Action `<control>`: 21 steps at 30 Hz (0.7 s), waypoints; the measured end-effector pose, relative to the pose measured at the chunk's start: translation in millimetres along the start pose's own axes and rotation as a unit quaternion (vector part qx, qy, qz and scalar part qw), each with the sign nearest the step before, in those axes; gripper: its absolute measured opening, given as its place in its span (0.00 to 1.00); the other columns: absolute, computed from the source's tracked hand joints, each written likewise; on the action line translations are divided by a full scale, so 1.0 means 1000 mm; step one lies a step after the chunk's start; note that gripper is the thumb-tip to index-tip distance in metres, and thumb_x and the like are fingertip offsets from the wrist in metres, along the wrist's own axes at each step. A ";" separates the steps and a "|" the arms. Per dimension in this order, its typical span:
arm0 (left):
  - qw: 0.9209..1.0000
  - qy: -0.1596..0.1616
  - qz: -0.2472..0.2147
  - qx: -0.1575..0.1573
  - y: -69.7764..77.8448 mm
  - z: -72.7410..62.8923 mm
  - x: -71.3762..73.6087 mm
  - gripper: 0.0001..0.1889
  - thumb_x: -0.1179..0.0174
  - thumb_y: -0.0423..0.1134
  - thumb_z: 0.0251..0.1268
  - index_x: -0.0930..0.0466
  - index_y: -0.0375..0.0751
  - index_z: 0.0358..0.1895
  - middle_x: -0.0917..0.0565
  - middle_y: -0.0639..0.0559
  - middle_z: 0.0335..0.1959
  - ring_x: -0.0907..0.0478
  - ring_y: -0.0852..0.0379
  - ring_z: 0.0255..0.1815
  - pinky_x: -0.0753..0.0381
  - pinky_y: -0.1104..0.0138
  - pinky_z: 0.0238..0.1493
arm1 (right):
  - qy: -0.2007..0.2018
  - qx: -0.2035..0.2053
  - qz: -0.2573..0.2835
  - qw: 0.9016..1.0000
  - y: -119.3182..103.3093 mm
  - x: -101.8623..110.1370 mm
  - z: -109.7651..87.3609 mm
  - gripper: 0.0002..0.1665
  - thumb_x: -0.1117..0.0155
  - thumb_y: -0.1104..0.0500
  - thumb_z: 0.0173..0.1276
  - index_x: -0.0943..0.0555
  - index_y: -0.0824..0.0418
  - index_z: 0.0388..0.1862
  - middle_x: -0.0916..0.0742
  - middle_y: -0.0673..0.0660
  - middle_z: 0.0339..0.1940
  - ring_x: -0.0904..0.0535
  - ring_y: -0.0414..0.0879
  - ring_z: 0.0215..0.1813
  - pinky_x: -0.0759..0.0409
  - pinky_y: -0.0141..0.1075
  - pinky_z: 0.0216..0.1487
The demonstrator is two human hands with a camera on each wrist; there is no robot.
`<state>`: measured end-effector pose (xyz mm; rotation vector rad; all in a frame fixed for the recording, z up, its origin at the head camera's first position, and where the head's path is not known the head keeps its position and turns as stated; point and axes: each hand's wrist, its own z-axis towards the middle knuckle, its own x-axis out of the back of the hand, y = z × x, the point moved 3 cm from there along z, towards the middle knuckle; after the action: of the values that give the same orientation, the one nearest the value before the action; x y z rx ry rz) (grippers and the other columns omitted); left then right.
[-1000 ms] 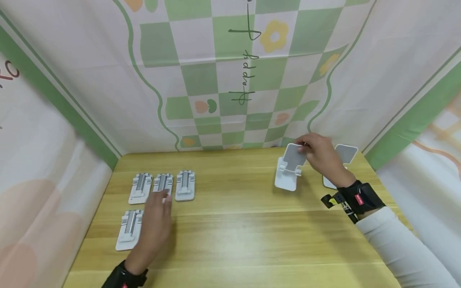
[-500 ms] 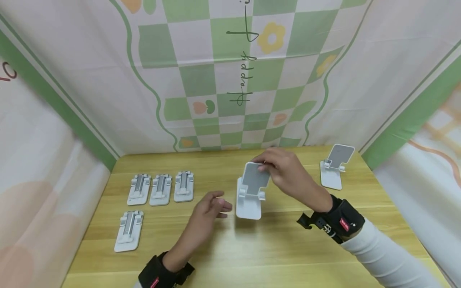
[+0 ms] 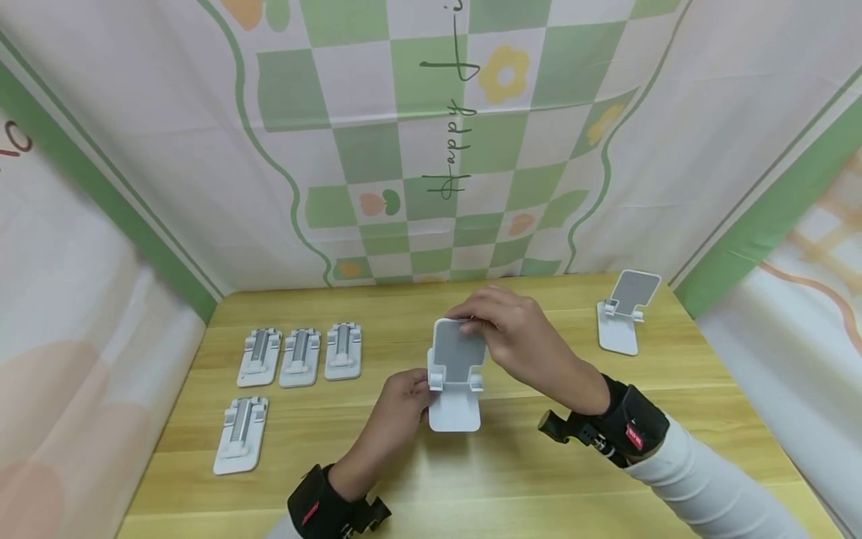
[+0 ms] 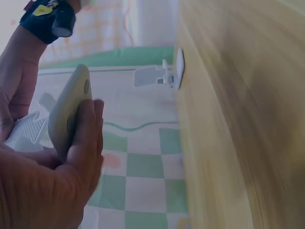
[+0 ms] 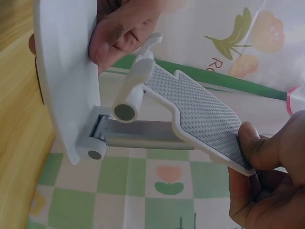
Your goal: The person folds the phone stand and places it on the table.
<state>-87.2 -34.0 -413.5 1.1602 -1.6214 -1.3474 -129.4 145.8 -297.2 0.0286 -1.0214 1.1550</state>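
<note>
An unfolded white phone stand [image 3: 455,408] with a grey textured pad is held up over the middle of the table. My right hand [image 3: 515,337] pinches the upper edge of its back plate between thumb and fingers. The left hand [image 3: 399,408] grips the base from the left side. In the left wrist view its fingers lie along the underside of the base [image 4: 66,114], near round feet. The right wrist view shows the metal arm [image 5: 143,133] joining base and plate, with the left thumb [image 5: 102,52] on the base.
Several folded phone stands [image 3: 343,352] lie at the left of the wooden table [image 3: 539,479]. Another unfolded stand [image 3: 618,329] is upright near the back right corner. A patterned cloth [image 3: 431,150] rises behind the table and along both sides.
The right hand has carried the unfolded stand from the back right to the middle. My left hand has moved right, away from the folded stands, and taken hold of the base.
</note>
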 end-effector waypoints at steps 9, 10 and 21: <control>0.998 0.024 -0.051 0.017 0.007 -0.001 0.005 0.20 0.52 0.28 0.78 0.30 0.17 0.65 0.17 0.28 0.58 0.14 0.49 0.51 0.12 0.66 0.45 | -0.005 -0.046 0.049 0.998 0.008 -0.005 -0.001 0.22 0.24 0.64 0.61 0.15 0.60 0.55 0.10 0.54 0.52 0.14 0.47 0.54 0.14 0.39 0.54; 0.998 0.026 -0.056 0.019 0.008 -0.002 0.006 0.20 0.51 0.28 0.78 0.30 0.17 0.65 0.17 0.28 0.58 0.14 0.49 0.51 0.12 0.66 0.45 | -0.013 -0.063 0.071 0.995 0.011 -0.007 -0.002 0.26 0.23 0.64 0.60 0.17 0.60 0.58 0.11 0.54 0.54 0.15 0.47 0.56 0.15 0.40 0.58; 0.997 0.037 -0.064 0.009 0.021 -0.006 0.010 0.21 0.51 0.30 0.78 0.30 0.16 0.65 0.16 0.27 0.56 0.12 0.49 0.49 0.11 0.67 0.44 | -0.066 -0.203 0.235 0.948 0.029 -0.035 -0.022 0.33 0.20 0.62 0.59 0.21 0.64 0.63 0.12 0.59 0.55 0.14 0.48 0.55 0.15 0.43 0.60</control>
<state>-89.3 -44.6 -392.1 1.3282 -1.5310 -1.3559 -138.5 144.0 -347.0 -0.4959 -1.4188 1.3590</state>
